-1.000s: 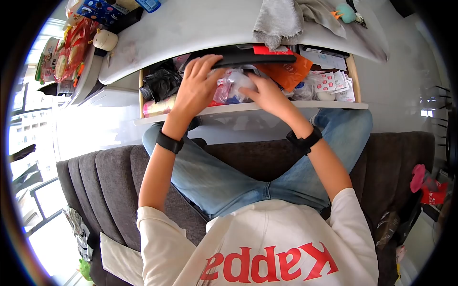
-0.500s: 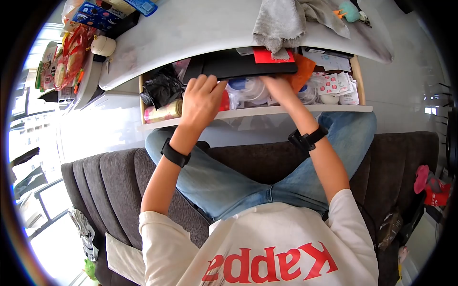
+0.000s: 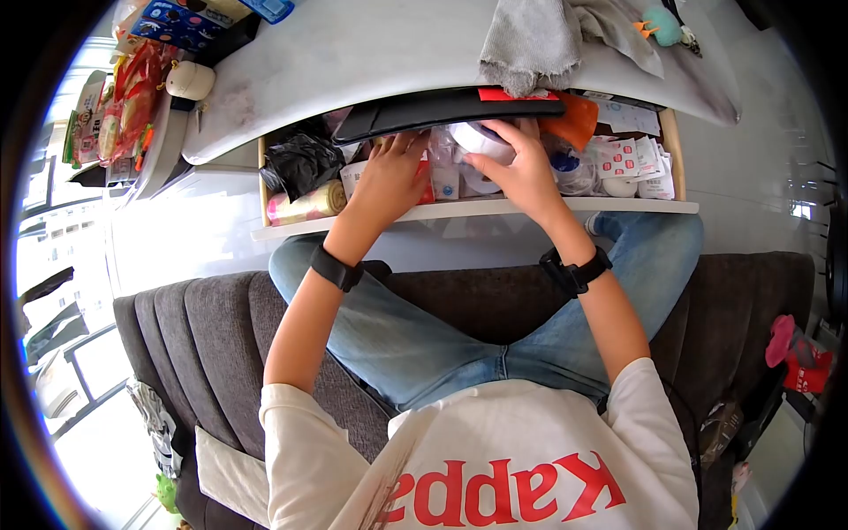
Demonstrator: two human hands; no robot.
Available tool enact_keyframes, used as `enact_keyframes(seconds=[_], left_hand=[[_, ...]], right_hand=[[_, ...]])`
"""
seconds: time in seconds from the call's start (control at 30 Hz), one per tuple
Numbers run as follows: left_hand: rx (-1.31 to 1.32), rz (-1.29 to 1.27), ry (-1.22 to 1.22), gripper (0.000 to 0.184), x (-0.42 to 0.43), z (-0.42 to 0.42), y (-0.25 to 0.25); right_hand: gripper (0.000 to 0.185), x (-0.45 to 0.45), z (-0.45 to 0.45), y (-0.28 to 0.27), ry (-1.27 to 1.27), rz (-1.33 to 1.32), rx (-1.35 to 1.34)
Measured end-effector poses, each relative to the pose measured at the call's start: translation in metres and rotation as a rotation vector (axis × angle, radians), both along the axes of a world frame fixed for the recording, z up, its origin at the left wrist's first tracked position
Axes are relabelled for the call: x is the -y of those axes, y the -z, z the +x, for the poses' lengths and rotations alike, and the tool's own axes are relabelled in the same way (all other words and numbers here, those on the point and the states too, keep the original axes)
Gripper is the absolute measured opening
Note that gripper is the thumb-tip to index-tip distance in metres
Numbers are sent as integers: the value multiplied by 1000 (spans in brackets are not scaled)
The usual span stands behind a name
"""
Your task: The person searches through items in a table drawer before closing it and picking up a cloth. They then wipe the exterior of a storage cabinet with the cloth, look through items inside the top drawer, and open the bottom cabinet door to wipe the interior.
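An open drawer point(image 3: 609, 206) full of small items lies in front of me. My right hand point(image 3: 528, 172) has its thumb and fingers closed around a white round object point(image 3: 477, 141), which looks like a roll. A flat black case point(image 3: 442, 113) slants over the back of the drawer, its front edge above both hands. My left hand point(image 3: 393, 177) reaches in under that edge, fingers stretched out and their tips partly hidden. Close to it are a small white box point(image 3: 444, 183) and a red item beside the palm. A clear plastic bag surrounds part of the white object.
Inside the drawer, a black plastic bag point(image 3: 303, 162) and a yellow-pink roll point(image 3: 309, 205) lie left; an orange piece point(image 3: 570, 122) and white-red packets point(image 3: 618, 159) lie right. The white tabletop point(image 3: 371, 62) overhangs the drawer, with a grey cloth point(image 3: 530, 44) on it.
My left hand has gone from the black case's front edge to beneath it. My right hand has come out from under the case and now grips the white round object. The case has tilted.
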State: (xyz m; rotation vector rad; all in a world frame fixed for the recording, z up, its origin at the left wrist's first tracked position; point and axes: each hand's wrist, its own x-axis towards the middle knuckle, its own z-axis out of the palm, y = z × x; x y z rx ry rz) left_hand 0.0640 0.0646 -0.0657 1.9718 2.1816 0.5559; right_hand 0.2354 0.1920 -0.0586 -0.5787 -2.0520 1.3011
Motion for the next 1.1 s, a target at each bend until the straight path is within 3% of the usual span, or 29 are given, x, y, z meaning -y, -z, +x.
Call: enact_keyframes(seconds=[0.17, 0.27, 0.37, 0.4, 0.5, 0.7, 0.8, 0.9, 1.1], left_hand=[[-117, 61, -92, 26, -9, 11, -7], [-43, -22, -155, 18, -10, 34, -33], [76, -23, 46, 15, -8, 45, -33], [243, 12, 148, 18, -9, 42, -19], [498, -287, 185, 26, -18, 38, -7], [286, -371, 249, 36, -28, 38, -1], [274, -170, 257, 34, -21, 34, 4], [297, -227, 177, 32, -18, 36, -2], [267, -342, 225, 28, -15, 31, -15]], right_hand=[[40, -4, 0, 9, 46, 240, 49], [39, -4, -1, 9, 130, 312, 69], [38, 1, -4, 10, 202, 300, 55], [37, 2, -4, 10, 221, 286, 47], [36, -1, -3, 9, 189, 278, 40], [36, -5, 0, 19, 167, 207, 47], [36, -7, 3, 17, 135, 249, 47], [33, -7, 10, 10, 36, 74, 84], [34, -9, 17, -1, -120, 221, 173]])
